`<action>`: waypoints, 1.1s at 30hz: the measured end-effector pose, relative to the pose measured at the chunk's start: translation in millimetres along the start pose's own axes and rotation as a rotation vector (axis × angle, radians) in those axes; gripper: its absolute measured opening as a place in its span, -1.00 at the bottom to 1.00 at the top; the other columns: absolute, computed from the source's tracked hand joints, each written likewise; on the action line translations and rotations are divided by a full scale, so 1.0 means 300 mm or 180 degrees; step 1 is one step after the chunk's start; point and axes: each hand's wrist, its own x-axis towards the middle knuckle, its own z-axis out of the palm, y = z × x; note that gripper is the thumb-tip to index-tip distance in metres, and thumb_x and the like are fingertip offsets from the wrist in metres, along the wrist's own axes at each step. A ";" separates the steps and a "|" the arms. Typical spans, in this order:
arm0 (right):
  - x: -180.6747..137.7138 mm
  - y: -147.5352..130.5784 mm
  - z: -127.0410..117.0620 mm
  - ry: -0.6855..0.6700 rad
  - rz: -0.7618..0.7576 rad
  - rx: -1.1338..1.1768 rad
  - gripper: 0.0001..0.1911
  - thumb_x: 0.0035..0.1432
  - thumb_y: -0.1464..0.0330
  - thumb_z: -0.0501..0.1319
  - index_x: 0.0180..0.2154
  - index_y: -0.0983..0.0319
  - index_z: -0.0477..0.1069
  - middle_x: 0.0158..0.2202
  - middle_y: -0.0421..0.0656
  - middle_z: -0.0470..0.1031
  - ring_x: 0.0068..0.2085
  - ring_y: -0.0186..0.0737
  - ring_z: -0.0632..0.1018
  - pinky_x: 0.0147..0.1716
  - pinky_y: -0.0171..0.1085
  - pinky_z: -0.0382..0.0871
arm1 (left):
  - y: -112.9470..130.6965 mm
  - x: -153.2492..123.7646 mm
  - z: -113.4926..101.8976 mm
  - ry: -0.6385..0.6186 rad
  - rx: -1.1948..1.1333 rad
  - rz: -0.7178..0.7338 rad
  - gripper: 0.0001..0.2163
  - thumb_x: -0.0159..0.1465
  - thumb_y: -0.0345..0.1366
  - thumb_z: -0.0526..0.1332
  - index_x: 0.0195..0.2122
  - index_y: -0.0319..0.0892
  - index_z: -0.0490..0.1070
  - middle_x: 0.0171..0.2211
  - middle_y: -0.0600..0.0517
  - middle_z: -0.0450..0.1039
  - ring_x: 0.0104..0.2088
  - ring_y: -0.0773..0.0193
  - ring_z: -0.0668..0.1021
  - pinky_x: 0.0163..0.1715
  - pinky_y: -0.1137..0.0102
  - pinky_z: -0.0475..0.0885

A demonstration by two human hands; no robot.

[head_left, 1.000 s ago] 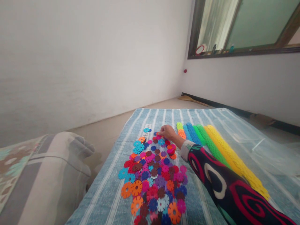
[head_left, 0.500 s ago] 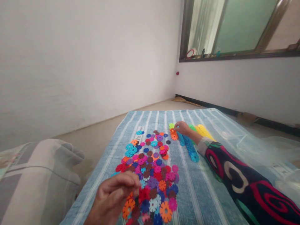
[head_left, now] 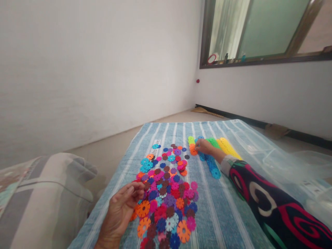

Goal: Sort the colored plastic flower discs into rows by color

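Over the left side of a loose pile of notched, flower-shaped plastic discs (head_left: 169,200) is my left hand (head_left: 120,209), palm turned inward. Its fingers are half curled with gaps between them, and I see nothing held in them. Orange discs (head_left: 143,208) lie right beside its palm. Farther off, my right hand (head_left: 204,146) has its fingertips pinched at the short row of orange discs (head_left: 193,149); the hand partly hides what it grips. Beside it lie overlapping rows of blue discs (head_left: 213,167), green discs (head_left: 212,142), yellow discs (head_left: 228,148) and lime discs (head_left: 191,139).
A blue striped cloth (head_left: 207,207) covers the surface under the discs. Clear plastic containers (head_left: 293,162) stand at the right, near my sleeve (head_left: 269,204). To the left is a grey-and-white fabric-covered form (head_left: 52,200). A white wall (head_left: 103,69) and a window (head_left: 269,31) lie beyond.
My left hand has drawn back to the left, and its fingers have loosened. The right hand has come slightly down and nearer, onto the orange row.
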 end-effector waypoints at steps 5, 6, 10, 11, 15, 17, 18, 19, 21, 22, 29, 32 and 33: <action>-0.012 0.000 0.002 0.0038 -0.0199 -0.0238 -0.88 0.08 0.38 0.28 -0.32 0.24 0.59 -0.24 -0.05 0.59 -0.16 -0.16 0.54 -0.24 -0.36 0.31 | -0.018 0.009 -0.009 -0.0031 -0.0058 -0.0050 -0.70 -0.20 -0.19 0.51 -0.49 -0.26 0.61 -0.44 -0.07 0.58 -0.47 0.28 0.54 -0.44 0.46 0.52; -0.015 -0.002 0.001 0.0037 -0.0275 -0.0283 -0.86 0.07 0.36 0.30 -0.29 0.23 0.59 -0.22 -0.05 0.58 -0.13 -0.14 0.53 -0.20 -0.34 0.31 | -0.020 0.010 -0.009 -0.0062 -0.0062 -0.0063 -0.71 -0.20 -0.20 0.51 -0.48 -0.26 0.61 -0.44 -0.08 0.58 -0.46 0.29 0.54 -0.43 0.46 0.52; -0.029 -0.021 0.003 -0.0052 -0.0662 -0.0431 -0.79 0.05 0.32 0.34 -0.22 0.18 0.58 -0.18 -0.08 0.54 -0.07 -0.14 0.47 -0.07 -0.30 0.26 | -0.029 0.009 -0.009 -0.0158 -0.0068 -0.0122 -0.72 -0.17 -0.21 0.50 -0.46 -0.27 0.61 -0.42 -0.08 0.58 -0.46 0.29 0.54 -0.42 0.45 0.52; -0.032 -0.027 0.006 -0.0075 -0.0749 -0.0466 -0.79 0.05 0.32 0.34 -0.20 0.16 0.58 -0.17 -0.08 0.52 -0.05 -0.13 0.45 -0.05 -0.29 0.24 | -0.032 0.008 -0.009 -0.0171 -0.0069 -0.0129 -0.72 -0.16 -0.20 0.50 -0.46 -0.26 0.61 -0.42 -0.08 0.58 -0.46 0.29 0.54 -0.42 0.45 0.52; -0.038 -0.044 0.019 -0.0118 -0.0941 -0.0598 -0.78 0.08 0.35 0.33 -0.17 0.15 0.57 -0.10 -0.04 0.48 0.01 -0.09 0.40 -0.02 -0.25 0.21 | -0.038 0.004 -0.006 -0.0242 -0.0067 -0.0133 -0.72 -0.14 -0.19 0.50 -0.45 -0.26 0.61 -0.41 -0.08 0.58 -0.47 0.30 0.54 -0.42 0.45 0.52; -0.034 -0.045 0.025 -0.0129 -0.0965 -0.0640 -0.79 0.08 0.36 0.32 -0.19 0.15 0.58 -0.10 -0.03 0.47 0.00 -0.08 0.39 -0.02 -0.25 0.21 | -0.039 0.003 -0.006 -0.0265 -0.0069 -0.0142 -0.71 -0.13 -0.18 0.50 -0.44 -0.26 0.61 -0.41 -0.07 0.58 -0.47 0.30 0.54 -0.42 0.46 0.51; -0.031 -0.044 0.027 -0.0133 -0.0969 -0.0654 -0.80 0.08 0.36 0.32 -0.20 0.15 0.58 -0.11 -0.04 0.47 0.00 -0.08 0.39 -0.02 -0.25 0.20 | -0.039 0.002 -0.006 -0.0269 -0.0069 -0.0150 -0.71 -0.13 -0.17 0.50 -0.44 -0.26 0.61 -0.41 -0.07 0.58 -0.47 0.30 0.54 -0.42 0.46 0.51; -0.028 -0.042 0.029 -0.0136 -0.0970 -0.0664 -0.81 0.08 0.35 0.32 -0.20 0.14 0.58 -0.12 -0.04 0.47 0.00 -0.08 0.39 -0.02 -0.25 0.20 | -0.040 0.002 -0.008 -0.0264 -0.0069 -0.0157 -0.70 -0.13 -0.17 0.50 -0.44 -0.26 0.61 -0.41 -0.07 0.58 -0.46 0.30 0.54 -0.42 0.46 0.51; -0.022 -0.037 0.032 -0.0140 -0.0965 -0.0678 -0.81 0.09 0.34 0.32 -0.20 0.14 0.58 -0.13 -0.05 0.48 0.00 -0.08 0.40 -0.02 -0.25 0.20 | -0.042 0.002 -0.011 -0.0250 -0.0065 -0.0179 -0.69 -0.14 -0.17 0.51 -0.43 -0.26 0.61 -0.41 -0.07 0.58 -0.46 0.30 0.54 -0.41 0.46 0.51; -0.020 -0.035 0.033 -0.0140 -0.0960 -0.0682 -0.81 0.09 0.34 0.31 -0.20 0.14 0.58 -0.12 -0.05 0.47 0.00 -0.08 0.39 -0.02 -0.25 0.20 | -0.044 0.002 -0.012 -0.0245 -0.0067 -0.0191 -0.69 -0.14 -0.17 0.50 -0.43 -0.26 0.61 -0.41 -0.07 0.58 -0.46 0.30 0.54 -0.41 0.46 0.50; -0.020 -0.057 0.039 -0.0116 -0.0972 -0.0635 -0.76 0.11 0.36 0.29 -0.14 0.13 0.57 -0.09 -0.05 0.46 0.01 -0.09 0.40 -0.03 -0.24 0.20 | -0.053 0.004 -0.011 -0.0259 -0.0109 -0.0255 -0.70 -0.15 -0.19 0.50 -0.42 -0.26 0.61 -0.41 -0.07 0.59 -0.46 0.30 0.54 -0.43 0.47 0.48; -0.011 -0.117 0.047 -0.0105 -0.1064 -0.0566 -0.72 0.14 0.33 0.29 -0.07 0.15 0.54 -0.12 -0.04 0.46 -0.01 -0.11 0.41 -0.03 -0.25 0.21 | -0.049 0.004 -0.009 -0.0219 -0.0113 -0.0231 -0.71 -0.15 -0.20 0.50 -0.44 -0.27 0.60 -0.42 -0.07 0.58 -0.47 0.30 0.54 -0.44 0.47 0.47; -0.005 -0.146 0.053 -0.0101 -0.1106 -0.0537 -0.72 0.15 0.33 0.28 -0.07 0.17 0.54 -0.12 -0.03 0.47 -0.01 -0.11 0.41 -0.03 -0.25 0.21 | -0.048 0.005 -0.009 -0.0174 -0.0121 -0.0197 -0.71 -0.15 -0.20 0.50 -0.45 -0.28 0.60 -0.43 -0.07 0.58 -0.47 0.30 0.54 -0.45 0.47 0.47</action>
